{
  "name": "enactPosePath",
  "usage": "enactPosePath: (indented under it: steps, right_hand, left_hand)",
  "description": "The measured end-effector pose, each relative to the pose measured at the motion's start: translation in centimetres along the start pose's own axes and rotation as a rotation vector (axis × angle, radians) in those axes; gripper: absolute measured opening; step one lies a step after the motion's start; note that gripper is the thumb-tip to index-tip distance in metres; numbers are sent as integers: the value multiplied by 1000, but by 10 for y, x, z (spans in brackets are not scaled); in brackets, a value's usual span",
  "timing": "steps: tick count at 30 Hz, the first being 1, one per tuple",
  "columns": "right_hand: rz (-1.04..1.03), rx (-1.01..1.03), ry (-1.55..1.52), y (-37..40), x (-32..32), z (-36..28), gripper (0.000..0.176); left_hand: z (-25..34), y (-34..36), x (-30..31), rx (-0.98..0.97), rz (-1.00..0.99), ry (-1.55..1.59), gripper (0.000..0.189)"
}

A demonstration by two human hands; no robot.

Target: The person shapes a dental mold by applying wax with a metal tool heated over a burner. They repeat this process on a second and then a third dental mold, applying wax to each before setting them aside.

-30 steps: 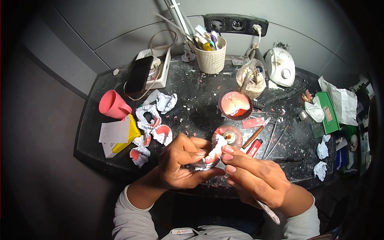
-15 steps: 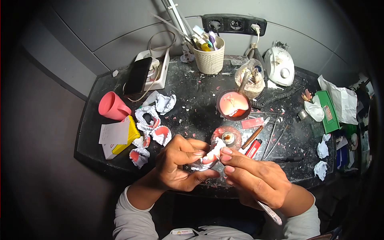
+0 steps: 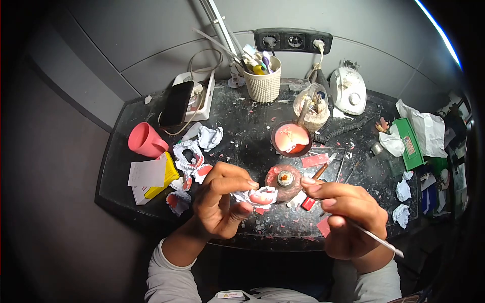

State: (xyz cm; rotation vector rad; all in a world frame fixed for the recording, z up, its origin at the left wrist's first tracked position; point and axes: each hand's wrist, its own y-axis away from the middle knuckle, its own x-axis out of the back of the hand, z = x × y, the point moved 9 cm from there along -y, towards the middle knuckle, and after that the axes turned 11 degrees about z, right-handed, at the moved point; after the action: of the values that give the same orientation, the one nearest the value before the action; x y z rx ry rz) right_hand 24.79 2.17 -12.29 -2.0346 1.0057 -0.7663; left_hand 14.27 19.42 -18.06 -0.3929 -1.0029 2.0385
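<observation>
My left hand (image 3: 220,199) pinches a white plaster dental cast with pink wax (image 3: 256,196), held level above the table's front edge. My right hand (image 3: 347,216) sits apart to the right of the cast, fingers closed around a thin metal wax tool (image 3: 376,238) whose shaft points down to the right. Between the hands, just behind the cast, stands a small round burner with a pink wax-caked rim (image 3: 284,180). A red lighter (image 3: 308,202) lies partly hidden under my right fingers.
More plaster casts (image 3: 188,155) lie at the left beside a yellow box (image 3: 161,179) and a pink cup (image 3: 146,140). A bowl of pink wax (image 3: 290,138), a white pot of tools (image 3: 262,83), a phone (image 3: 177,102), a white machine (image 3: 348,91) and a green box (image 3: 406,143) crowd the black table (image 3: 242,131).
My right hand has drawn away from the cast to the right, carrying the metal tool. My left hand has turned the cast flatter, showing its pink wax.
</observation>
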Motion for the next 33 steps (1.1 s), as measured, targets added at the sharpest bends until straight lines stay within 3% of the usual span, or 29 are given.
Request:
enactPosePath:
  steps: [3,7,20,28,31,33]
  right_hand:
    - [-96,-86,-160,-1,-15,1,16]
    - [-109,-90,-136,9,-27,1,11]
    - [-163,-119,-136,12,-31,3,15]
    - [-125,-158,-154,8,-22,4,6]
    - [-51,-150,-171,4,-7,3,20]
    - [66,-148,-290,3,9,3,38]
  left_hand:
    - [-6,0,2,96,40,76,23]
    - [-9,3,3,179,67,130,24]
    - [1,-2,-1,133,3,90,24]
    - [-3,-1,1,117,9,90,25]
    - [-7,-2,1,141,-39,27,33]
    - [-17,-7,10,223,85,177,31]
